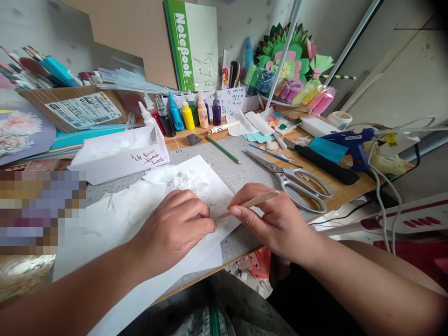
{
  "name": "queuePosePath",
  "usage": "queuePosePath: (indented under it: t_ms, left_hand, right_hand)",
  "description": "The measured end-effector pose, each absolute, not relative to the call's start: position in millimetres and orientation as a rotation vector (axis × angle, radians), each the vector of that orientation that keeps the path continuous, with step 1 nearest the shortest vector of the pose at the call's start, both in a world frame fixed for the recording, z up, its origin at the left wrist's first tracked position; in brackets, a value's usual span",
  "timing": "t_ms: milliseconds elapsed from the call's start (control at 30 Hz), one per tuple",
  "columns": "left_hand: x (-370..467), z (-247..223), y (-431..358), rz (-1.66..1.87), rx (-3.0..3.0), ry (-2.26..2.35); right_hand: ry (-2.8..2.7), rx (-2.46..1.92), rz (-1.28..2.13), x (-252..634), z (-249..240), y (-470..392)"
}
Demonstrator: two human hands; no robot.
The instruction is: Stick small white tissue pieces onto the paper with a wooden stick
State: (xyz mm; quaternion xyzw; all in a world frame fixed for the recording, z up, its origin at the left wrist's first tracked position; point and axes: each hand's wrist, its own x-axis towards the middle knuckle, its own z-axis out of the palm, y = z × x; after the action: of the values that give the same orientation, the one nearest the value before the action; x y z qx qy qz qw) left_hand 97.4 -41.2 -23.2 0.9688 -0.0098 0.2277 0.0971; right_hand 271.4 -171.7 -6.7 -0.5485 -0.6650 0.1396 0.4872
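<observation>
Gray mat (243, 179) | scissors (280, 171): 1 | green pencil (223, 149): 1 | right hand (271, 217): pinching 1 wooden stick (257, 200) | left hand (177, 224): curled, hold unclear

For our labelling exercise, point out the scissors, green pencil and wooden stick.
Scissors (280, 171), head view: near the pivot.
Green pencil (223, 150), head view: mid-shaft.
Wooden stick (261, 199), head view: broad upper part.

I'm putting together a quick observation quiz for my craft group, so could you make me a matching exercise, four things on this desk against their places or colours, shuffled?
1. Wooden stick
2. Notebook
3. Glue gun
4. Scissors

A. Silver-coloured
B. Dark blue
C. Held in the right hand
D. Behind the row of bottles

Pairs: 1-C, 2-D, 3-B, 4-A
</observation>
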Motion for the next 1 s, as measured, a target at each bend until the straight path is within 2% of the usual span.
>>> queuePosePath:
  t_ms: [500,633,800,933,1000]
  left_hand:
    - [86.4,-11.4,-23.5,0.642,2.698,0.205]
    - [85.3,-17.5,-25.0,0.586,2.691,0.155]
    - [78.5,-11.1,-11.2,0.723,2.670,0.253]
    - [71.8,-1.9,5.7,0.772,2.597,0.493]
    - [71.5,-1.4,5.7,0.720,2.607,0.417]
  right_hand:
    - [-1.837,-1.509,0.253,259.8,-18.4,-156.9]
    - [-1.670,-1.444,0.359,264.9,-16.0,-160.3]
    - [-1.267,-1.409,0.456,279.4,-8.2,-170.0]
    - [-1.277,-1.385,0.467,282.8,-7.0,-172.4]
    - [-1.360,-1.336,0.460,280.8,-6.0,-171.7]
